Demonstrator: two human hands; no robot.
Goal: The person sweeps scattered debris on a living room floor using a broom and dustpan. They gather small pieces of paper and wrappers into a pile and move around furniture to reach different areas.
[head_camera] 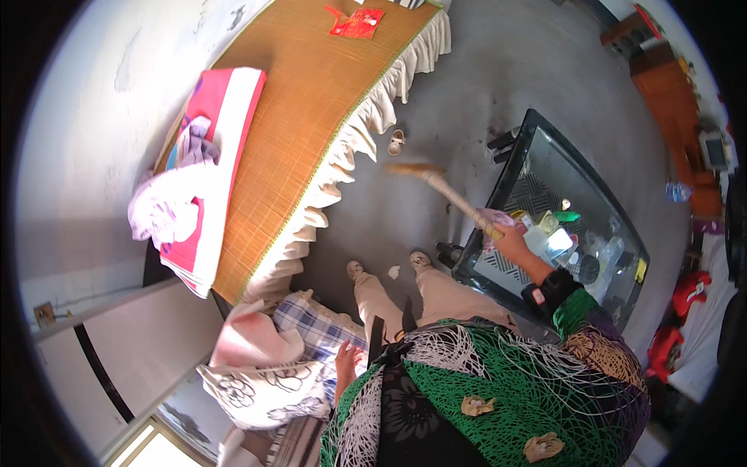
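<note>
My right hand is closed around the end of a pale broom, beside the glass-topped table. The broom's handle runs up and left, and its brownish head is blurred over the grey floor. My left hand hangs at my side, its fingers apart with nothing in them, close to a blue and white plaid cloth. A small white scrap lies on the floor between my feet. Beyond the broom head, a small light-coloured shoe stands near the bed's frilled skirt.
The bed with a woven mat runs along the left; a pink and white folded quilt lies on it. At right stands a black-framed glass table holding plastic bags and containers. A patterned cushion is at lower left. Dark shoes are beside the table.
</note>
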